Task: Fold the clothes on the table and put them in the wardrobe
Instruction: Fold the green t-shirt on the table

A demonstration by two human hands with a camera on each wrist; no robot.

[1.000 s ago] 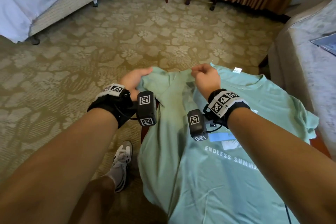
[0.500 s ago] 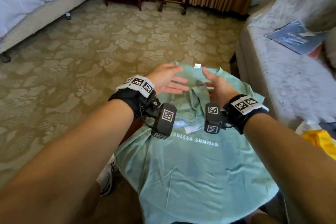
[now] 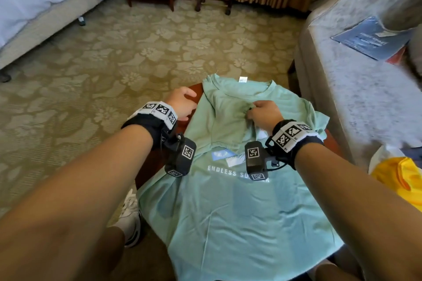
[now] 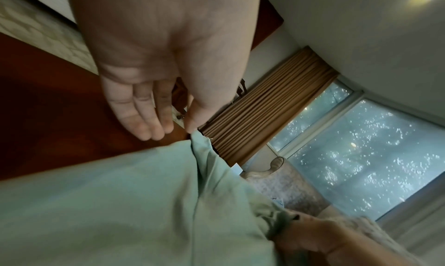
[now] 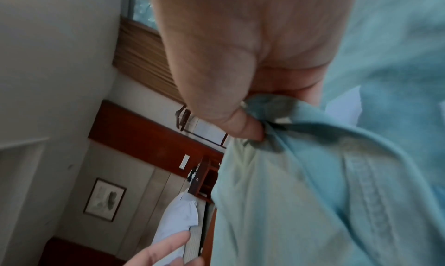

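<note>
Your right hand [image 3: 265,114] pinches the mint T-shirt's [image 3: 239,207] folded sleeve at frame centre; your left hand [image 3: 181,106], fingers loosely straight, holds nothing.

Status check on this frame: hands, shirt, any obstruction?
Left hand open, off the shirt's left edge, over bare table. Right hand pinches the folded-in sleeve of the green T-shirt. Shirt lies spread on table. Nothing blocking.
</note>
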